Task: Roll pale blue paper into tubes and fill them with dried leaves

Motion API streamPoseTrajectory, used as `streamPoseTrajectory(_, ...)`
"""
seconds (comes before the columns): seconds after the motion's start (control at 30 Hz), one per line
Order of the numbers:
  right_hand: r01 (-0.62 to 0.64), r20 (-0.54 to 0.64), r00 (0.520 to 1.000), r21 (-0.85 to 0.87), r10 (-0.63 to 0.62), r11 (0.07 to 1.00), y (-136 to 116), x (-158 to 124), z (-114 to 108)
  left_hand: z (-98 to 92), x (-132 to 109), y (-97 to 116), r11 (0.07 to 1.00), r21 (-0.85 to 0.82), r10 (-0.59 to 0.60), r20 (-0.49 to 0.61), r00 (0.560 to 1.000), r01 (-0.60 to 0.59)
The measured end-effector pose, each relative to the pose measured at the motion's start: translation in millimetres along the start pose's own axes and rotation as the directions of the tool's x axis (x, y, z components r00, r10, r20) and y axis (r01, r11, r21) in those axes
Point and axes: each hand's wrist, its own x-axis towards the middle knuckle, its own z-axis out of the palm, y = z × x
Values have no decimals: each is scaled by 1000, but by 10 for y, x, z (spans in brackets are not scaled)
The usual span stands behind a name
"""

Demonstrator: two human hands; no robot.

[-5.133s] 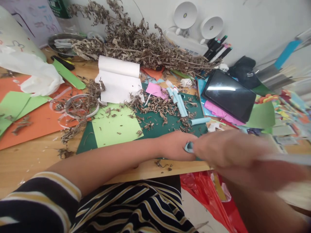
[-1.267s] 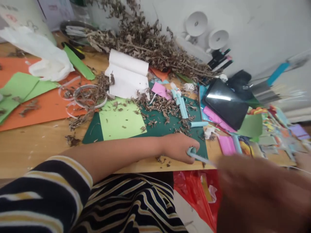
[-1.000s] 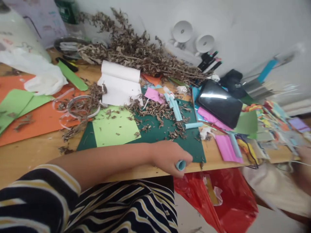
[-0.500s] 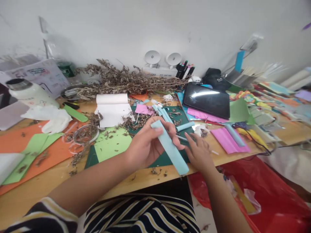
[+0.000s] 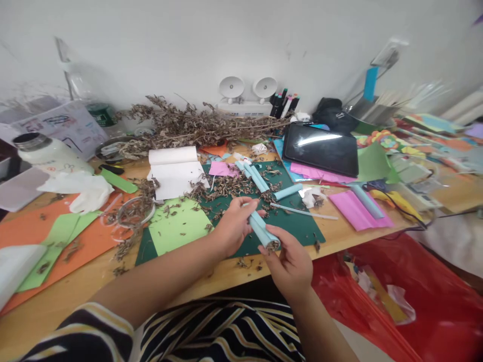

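Note:
Between my two hands is a light-blue paper roll (image 5: pixel 259 226), tilted down toward me, with crumbled dry leaves showing in its near end. My left hand (image 5: pixel 236 224) is closed round its far end. At the near end, the fingers and thumb of my right hand (image 5: pixel 290 264) grip the roll. More blue paper rolls (image 5: pixel 256 177) lie behind my hands on the green cutting mat (image 5: pixel 302 229), among scattered dry leaves (image 5: pixel 230 187). One separate blue roll (image 5: pixel 288 191) rests to their right. A thin pale stick (image 5: pixel 304 211) lies across the mat just beyond my right hand.
Dried plant stalks (image 5: pixel 196 125) stretch along the wall. A black tablet (image 5: pixel 320 151) sits at the back right, beside pink paper (image 5: pixel 352 213). A flask (image 5: pixel 45 153) stands at left near orange paper (image 5: pixel 22 234). A red bag (image 5: pixel 422 291) is below the table's right edge.
My right hand has come from the mat to the near end of the roll. The blue paper, earlier showing a flat face in my left hand, now shows its leaf-filled end.

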Motion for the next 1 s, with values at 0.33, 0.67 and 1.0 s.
streamPoseTrajectory(0.33, 99, 162, 985, -286, -53, 953, 52, 157, -149, -134, -120, 57, 713, 475, 204, 562, 801, -515)
streamPoseTrajectory(0.67, 86, 276, 961, -235, -19, 968, 155, 183, -137, -134, -18, -184, 905, 332, 66, 508, 859, -266)
streamPoseTrajectory(1.0, -5, 246, 899, -821, 363, 570, 978, 288, -544, -275, 48, -227, 733, 422, 156, 658, 736, -533)
